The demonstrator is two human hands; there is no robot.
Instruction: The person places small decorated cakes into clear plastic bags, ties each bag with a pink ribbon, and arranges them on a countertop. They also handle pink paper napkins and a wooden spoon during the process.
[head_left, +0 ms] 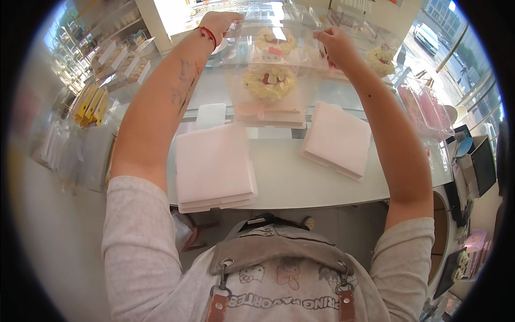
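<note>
At the far side of the table, my left hand [219, 24] and my right hand [339, 45] are raised apart, fingers closed on the two side edges of a clear plastic cake cover [271, 12]. Below and behind the clear plastic is a cake with a pale yellow cream ring [270, 84], red bits at its middle. It stands on a pale pink cake base [279, 119]. Glare on the plastic blurs where the cover ends and whether it touches the base.
Nearer me lie a stack of pale pink square box pieces [214, 163] and a smaller stack of pink box pieces [338, 140]. Another yellow-cream cake [380, 60] stands beyond my right forearm. A clear basket with pink items [426, 110] is at right, yellow packets [91, 104] at left.
</note>
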